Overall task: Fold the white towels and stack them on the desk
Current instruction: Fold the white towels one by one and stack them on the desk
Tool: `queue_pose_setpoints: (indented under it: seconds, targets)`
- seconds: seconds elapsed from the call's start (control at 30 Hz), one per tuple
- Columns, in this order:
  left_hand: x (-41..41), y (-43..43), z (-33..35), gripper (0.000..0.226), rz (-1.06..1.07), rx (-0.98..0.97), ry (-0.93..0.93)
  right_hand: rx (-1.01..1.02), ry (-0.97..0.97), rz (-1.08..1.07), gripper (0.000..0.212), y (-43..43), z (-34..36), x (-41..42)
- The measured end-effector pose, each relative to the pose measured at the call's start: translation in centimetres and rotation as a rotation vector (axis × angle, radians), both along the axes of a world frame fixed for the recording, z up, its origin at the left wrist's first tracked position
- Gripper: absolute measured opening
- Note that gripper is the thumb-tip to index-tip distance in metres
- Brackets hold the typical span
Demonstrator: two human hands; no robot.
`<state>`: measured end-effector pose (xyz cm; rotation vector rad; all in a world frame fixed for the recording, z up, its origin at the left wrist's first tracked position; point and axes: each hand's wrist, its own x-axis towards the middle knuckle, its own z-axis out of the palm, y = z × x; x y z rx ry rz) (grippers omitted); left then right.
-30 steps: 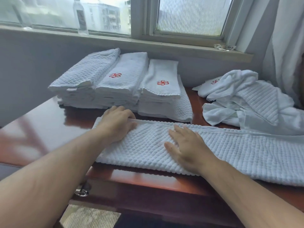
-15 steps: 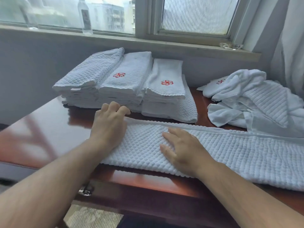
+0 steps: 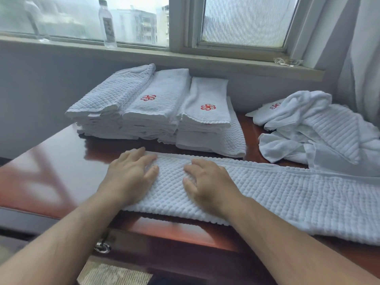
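Note:
A long white waffle towel [image 3: 287, 194], folded into a strip, lies across the reddish wooden desk [image 3: 61, 167] in front of me. My left hand [image 3: 131, 173] rests flat on its left end, fingers spread. My right hand [image 3: 207, 186] presses palm-down on the towel just to the right, fingers slightly curled. Behind the strip stand three stacks of folded white towels [image 3: 152, 108], two topped with red emblems. At the back right lies a crumpled heap of unfolded white towels [image 3: 320, 128].
A window sill [image 3: 185, 58] runs behind the desk, carrying a clear plastic bottle [image 3: 108, 23] and a small glass dish [image 3: 287, 61]. A curtain [image 3: 362, 58] hangs at the right. A metal drawer handle [image 3: 102, 246] shows below the desk's front edge.
My left hand has slid from the towel's far left corner down onto its left end. My right hand has shifted slightly left along the strip. The towel has stayed in place.

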<state>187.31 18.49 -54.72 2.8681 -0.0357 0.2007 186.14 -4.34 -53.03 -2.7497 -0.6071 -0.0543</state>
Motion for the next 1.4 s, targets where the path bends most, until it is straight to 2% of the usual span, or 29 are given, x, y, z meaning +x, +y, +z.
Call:
queue_pose_setpoints:
  seconds: [0.07,0.13,0.27,0.5,0.6,0.73,0.87,1.03,1.13,1.23,1.3,1.4]
  targets:
    - [0.1,0.0,0.1,0.055,-0.01,-0.003,0.036,-0.077,0.07,-0.007,0.042,0.3,1.4,1.1]
    - [0.1,0.1,0.2,0.055,-0.021,-0.011,0.059,-0.104,0.045,-0.03,0.033,0.9,2.7,2.1]
    - [0.1,0.0,0.2,0.054,-0.015,-0.022,0.06,0.0,-0.149,-0.069,0.036,2.3,1.9,2.7]
    - [1.0,0.6,-0.1,0.047,0.0,-0.116,0.018,0.205,-0.171,-0.11,0.034,1.8,-1.0,2.9]
    - [1.5,0.6,0.0,0.042,0.011,-0.184,-0.003,0.232,-0.178,-0.116,0.034,1.7,-1.1,2.9]
    - [1.7,0.5,0.0,0.036,0.101,-0.304,-0.155,0.254,-0.194,-0.12,0.034,1.7,-1.3,3.1]
    - [0.6,0.7,0.0,0.051,0.354,-0.333,-0.173,0.275,-0.199,-0.123,0.034,1.4,-1.5,3.2]
    - [-0.3,2.0,0.6,0.076,0.444,-0.214,0.025,0.25,-0.204,-0.123,0.033,1.7,-1.3,3.0]
    - [-0.3,3.0,2.0,0.073,0.443,-0.095,0.157,0.235,-0.208,-0.122,0.033,1.8,-1.2,2.9]
    - [-0.3,3.0,2.5,0.066,0.408,-0.07,0.218,0.241,-0.209,-0.124,0.034,1.7,-1.1,2.8]
    - [-0.6,3.1,2.4,0.051,0.385,-0.155,0.178,0.243,-0.208,-0.125,0.034,1.7,-1.1,2.8]
    - [-1.7,3.5,2.3,0.038,0.383,-0.385,0.114,0.248,-0.225,-0.117,0.035,1.8,-1.2,2.9]
